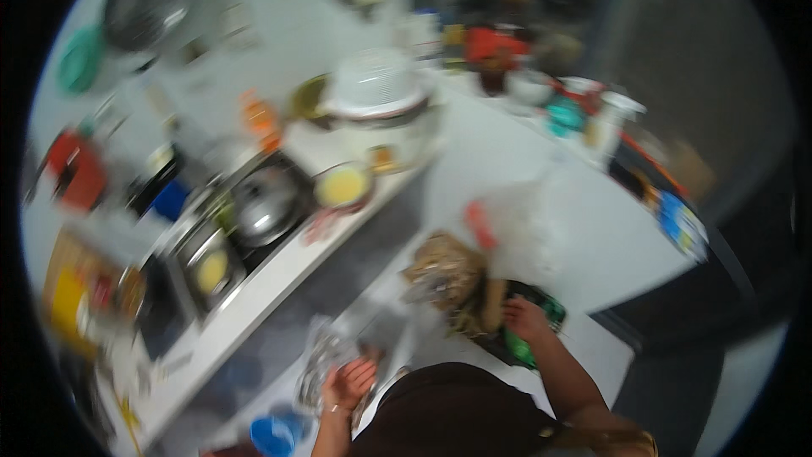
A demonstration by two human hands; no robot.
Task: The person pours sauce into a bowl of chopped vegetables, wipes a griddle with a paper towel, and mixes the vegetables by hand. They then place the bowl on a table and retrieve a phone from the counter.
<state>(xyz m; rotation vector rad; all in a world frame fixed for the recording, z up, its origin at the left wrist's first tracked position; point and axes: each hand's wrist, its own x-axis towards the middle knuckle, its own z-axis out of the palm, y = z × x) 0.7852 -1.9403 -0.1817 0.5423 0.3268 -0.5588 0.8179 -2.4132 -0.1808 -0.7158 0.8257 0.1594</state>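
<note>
The view is blurred. My left hand (350, 383) is raised palm up at the lower middle, fingers loosely curled, in front of a clear plastic bag or wrap (323, 355); I see nothing in the palm. My right hand (525, 318) reaches over a dark container with green things (521, 346), beside a brown cardboard-like strip (494, 304). Whether its fingers hold anything is not clear. Left of that hand lies a crumpled brown paper or plastic bag (444, 260). A translucent plastic bag with a red part (520, 222) rests on the white surface beyond.
At left runs a white counter (254, 311) with a sink (209, 266), a lidded metal pan (263, 203), a bowl of yellow stuff (343, 186) and a white basket (375, 82). A blue cup (274, 437) stands low. Bottles and packets line the far edge of the white surface (609, 228).
</note>
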